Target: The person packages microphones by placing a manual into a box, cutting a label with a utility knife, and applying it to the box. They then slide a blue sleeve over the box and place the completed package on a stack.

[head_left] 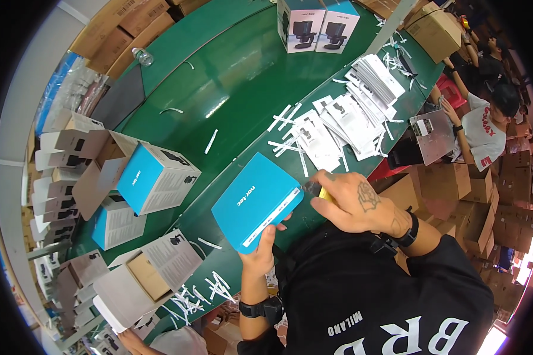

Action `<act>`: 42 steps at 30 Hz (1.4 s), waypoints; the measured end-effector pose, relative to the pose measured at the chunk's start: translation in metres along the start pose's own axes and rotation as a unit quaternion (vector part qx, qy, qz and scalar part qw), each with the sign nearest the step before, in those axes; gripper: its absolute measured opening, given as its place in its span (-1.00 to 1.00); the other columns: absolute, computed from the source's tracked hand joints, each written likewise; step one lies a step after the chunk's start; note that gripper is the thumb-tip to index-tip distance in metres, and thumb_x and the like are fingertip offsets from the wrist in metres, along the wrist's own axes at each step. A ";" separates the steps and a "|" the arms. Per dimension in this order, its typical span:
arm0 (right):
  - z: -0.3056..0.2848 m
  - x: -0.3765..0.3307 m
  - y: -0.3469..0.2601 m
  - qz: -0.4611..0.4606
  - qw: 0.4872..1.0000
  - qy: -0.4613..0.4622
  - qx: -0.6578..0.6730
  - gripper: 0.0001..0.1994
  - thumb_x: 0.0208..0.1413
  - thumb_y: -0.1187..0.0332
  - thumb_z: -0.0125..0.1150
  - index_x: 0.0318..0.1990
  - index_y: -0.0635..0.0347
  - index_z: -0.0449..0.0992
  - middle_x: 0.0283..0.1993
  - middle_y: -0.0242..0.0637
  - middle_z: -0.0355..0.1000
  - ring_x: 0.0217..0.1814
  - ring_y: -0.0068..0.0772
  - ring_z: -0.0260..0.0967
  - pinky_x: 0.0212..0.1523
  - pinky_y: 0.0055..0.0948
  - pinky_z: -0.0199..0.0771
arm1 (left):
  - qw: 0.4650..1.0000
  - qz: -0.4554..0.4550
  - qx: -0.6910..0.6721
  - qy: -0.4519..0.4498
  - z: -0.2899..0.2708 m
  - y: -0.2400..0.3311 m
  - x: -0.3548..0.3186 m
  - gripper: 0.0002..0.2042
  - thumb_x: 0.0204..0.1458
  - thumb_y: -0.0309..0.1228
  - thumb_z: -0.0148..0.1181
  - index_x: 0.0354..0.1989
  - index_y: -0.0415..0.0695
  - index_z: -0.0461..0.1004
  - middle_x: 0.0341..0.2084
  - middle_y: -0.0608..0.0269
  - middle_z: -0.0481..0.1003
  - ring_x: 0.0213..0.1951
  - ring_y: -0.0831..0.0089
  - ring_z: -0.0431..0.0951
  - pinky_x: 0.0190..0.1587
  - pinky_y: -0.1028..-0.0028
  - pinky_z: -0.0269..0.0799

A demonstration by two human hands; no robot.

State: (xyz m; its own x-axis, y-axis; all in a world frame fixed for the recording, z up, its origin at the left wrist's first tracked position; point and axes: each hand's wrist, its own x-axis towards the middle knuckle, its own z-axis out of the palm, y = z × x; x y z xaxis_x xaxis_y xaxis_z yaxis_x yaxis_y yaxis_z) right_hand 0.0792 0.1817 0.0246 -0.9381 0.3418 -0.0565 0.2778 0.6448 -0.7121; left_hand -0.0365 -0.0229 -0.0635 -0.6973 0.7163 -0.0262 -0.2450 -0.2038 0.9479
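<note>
My left hand (260, 254) grips a blue carton (243, 198) from below, thumb on the near edge, and holds it tilted over the table's front edge. Along that edge of the carton runs a white printed strip (272, 217). To its right, my right hand (358, 204) is closed, with a small yellow object (324, 194) showing between thumb and fingers; most of it is hidden, so its kind is unclear. The right hand is apart from the carton. Beyond it lie loose stacks of printed white leaflets (352, 121).
White paper strips (211, 142) are scattered on the green table (219, 89). Blue-and-white cartons (160, 177) and an opened carton (151, 275) stand at left, two more cartons (317, 26) at the back. A co-worker (482, 127) sits at right; another person's hand (133, 342) shows lower left.
</note>
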 end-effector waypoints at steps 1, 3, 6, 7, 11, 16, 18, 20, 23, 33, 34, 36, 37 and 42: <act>0.001 -0.004 0.003 0.006 1.000 -0.022 -0.016 -0.69 0.19 0.24 0.25 -0.14 0.35 0.40 -0.50 0.00 0.45 -0.49 0.15 0.45 -0.45 -0.07 0.40 | 1.000 0.002 -0.001 0.003 -0.001 0.000 0.000 -0.59 0.30 -0.40 0.16 0.25 -0.32 0.31 -0.04 -0.11 0.59 -0.12 0.09 0.67 -0.23 0.29 0.57; 0.001 -0.006 0.004 0.015 0.998 -0.043 -0.032 -0.71 0.21 0.27 0.21 -0.12 0.34 0.39 -0.51 -0.01 0.43 -0.52 0.14 0.43 -0.48 -0.08 0.35 | 1.000 0.005 -0.004 0.008 -0.001 0.000 0.002 -0.58 0.30 -0.39 0.16 0.25 -0.32 0.31 -0.04 -0.10 0.59 -0.12 0.08 0.67 -0.24 0.30 0.56; 0.003 -0.002 0.002 0.020 0.998 -0.061 -0.015 -0.76 0.25 0.31 0.13 -0.20 0.37 0.38 -0.54 0.01 0.42 -0.50 0.17 0.43 -0.48 -0.04 0.34 | 1.000 0.013 -0.003 0.010 -0.002 -0.002 0.002 -0.58 0.29 -0.38 0.16 0.25 -0.31 0.31 -0.04 -0.09 0.59 -0.12 0.09 0.67 -0.25 0.31 0.55; 0.005 -0.002 0.005 0.021 0.998 -0.060 -0.015 -0.76 0.25 0.31 0.13 -0.20 0.37 0.38 -0.54 0.01 0.42 -0.50 0.17 0.43 -0.48 -0.04 0.34 | 1.000 0.016 -0.002 0.012 -0.003 -0.002 0.003 -0.58 0.29 -0.38 0.16 0.25 -0.31 0.31 -0.04 -0.09 0.59 -0.12 0.09 0.67 -0.26 0.31 0.55; 0.015 0.000 0.019 -0.049 0.997 -0.043 0.051 -0.74 0.26 0.30 0.14 -0.26 0.39 0.39 -0.61 -0.01 0.39 -0.52 0.18 0.42 -0.49 -0.02 0.32 | 1.000 0.004 0.010 0.001 -0.002 -0.001 0.003 -0.58 0.30 -0.36 0.16 0.25 -0.31 0.31 -0.05 -0.09 0.59 -0.12 0.11 0.67 -0.26 0.31 0.56; 0.015 0.006 -0.007 0.016 0.996 -0.063 0.054 -0.71 0.29 0.22 0.14 -0.27 0.35 0.42 -0.54 -0.04 0.49 -0.50 0.15 0.50 -0.46 -0.08 0.49 | 1.000 0.019 0.024 -0.009 -0.002 -0.003 0.002 -0.60 0.31 -0.39 0.14 0.24 -0.32 0.31 -0.04 -0.10 0.58 -0.14 0.15 0.67 -0.25 0.30 0.59; 0.018 0.005 -0.016 -0.006 0.998 0.003 -0.066 -0.69 0.28 0.18 0.17 -0.31 0.31 0.46 -0.55 -0.08 0.50 -0.52 0.10 0.51 -0.50 -0.13 0.50 | 1.000 0.029 0.013 -0.003 0.001 -0.002 0.002 -0.66 0.30 -0.50 0.11 0.21 -0.36 0.34 -0.05 -0.08 0.59 -0.10 0.17 0.67 -0.21 0.33 0.62; 0.020 0.008 -0.016 -0.018 0.996 0.023 -0.086 -0.67 0.26 0.16 0.20 -0.36 0.30 0.47 -0.57 -0.11 0.49 -0.56 0.03 0.50 -0.53 -0.18 0.48 | 0.999 0.034 0.007 0.000 0.001 -0.002 0.000 -0.68 0.29 -0.55 0.09 0.19 -0.37 0.36 -0.05 -0.07 0.59 -0.08 0.17 0.67 -0.18 0.35 0.63; 0.021 0.014 -0.017 -0.042 0.989 0.063 -0.126 -0.63 0.22 0.13 0.27 -0.46 0.26 0.47 -0.62 -0.18 0.47 -0.63 -0.09 0.47 -0.59 -0.29 0.44 | 1.000 0.026 0.018 0.004 -0.001 -0.006 -0.002 -0.68 0.28 -0.59 0.11 0.18 -0.38 0.36 -0.06 -0.07 0.59 -0.08 0.18 0.66 -0.16 0.35 0.65; -0.001 0.011 -0.004 0.011 0.979 0.029 0.202 -0.72 0.18 0.23 0.34 -0.44 0.21 0.48 -0.64 -0.34 0.37 -0.66 -0.39 0.32 -0.58 -0.37 0.29 | 0.998 0.034 0.044 -0.012 -0.014 -0.005 -0.006 -0.73 0.28 -0.59 0.08 0.13 -0.37 0.42 -0.09 -0.06 0.60 -0.07 0.20 0.66 -0.18 0.37 0.64; -0.004 0.011 0.005 0.093 0.944 0.030 0.316 -0.74 0.16 0.24 0.38 -0.41 0.21 0.48 -0.62 -0.38 0.36 -0.63 -0.46 0.29 -0.56 -0.41 0.27 | 0.999 0.027 0.033 -0.018 -0.010 0.002 -0.002 -0.73 0.29 -0.58 0.08 0.12 -0.37 0.43 -0.09 -0.07 0.60 -0.07 0.20 0.66 -0.19 0.38 0.64; -0.006 0.019 0.027 0.102 0.964 0.051 0.239 -0.76 0.12 0.25 0.42 -0.34 0.21 0.50 -0.58 -0.39 0.35 -0.59 -0.51 0.27 -0.53 -0.44 0.27 | 0.999 0.018 0.021 -0.031 -0.008 0.011 0.001 -0.74 0.29 -0.56 0.08 0.11 -0.36 0.44 -0.09 -0.07 0.61 -0.08 0.20 0.66 -0.20 0.39 0.63; -0.008 0.029 0.032 0.110 0.979 0.066 0.161 -0.74 0.08 0.26 0.46 -0.26 0.21 0.52 -0.54 -0.41 0.35 -0.55 -0.55 0.25 -0.50 -0.48 0.27 | 0.999 0.013 0.021 -0.028 -0.007 0.011 0.001 -0.72 0.30 -0.51 0.10 0.12 -0.36 0.44 -0.10 -0.08 0.61 -0.13 0.21 0.66 -0.23 0.41 0.61; -0.009 0.039 0.021 -0.113 0.987 0.050 0.106 -0.45 -0.10 0.20 0.61 0.05 0.16 0.52 -0.23 -0.32 0.51 -0.43 -0.49 0.40 -0.39 -0.51 0.40 | 0.997 -0.073 -0.002 0.028 -0.001 0.020 -0.004 -0.67 0.29 -0.42 0.18 0.14 -0.35 0.42 -0.11 -0.14 0.62 -0.29 0.30 0.64 -0.37 0.47 0.53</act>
State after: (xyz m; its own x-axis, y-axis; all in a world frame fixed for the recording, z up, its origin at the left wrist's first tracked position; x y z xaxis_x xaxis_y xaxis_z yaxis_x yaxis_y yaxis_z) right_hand 0.0505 0.2144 0.0140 -0.9428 0.2783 0.1836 0.0031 0.5581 -0.8298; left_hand -0.0392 -0.0305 -0.0451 -0.6911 0.6996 -0.1814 -0.3483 -0.1025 0.9317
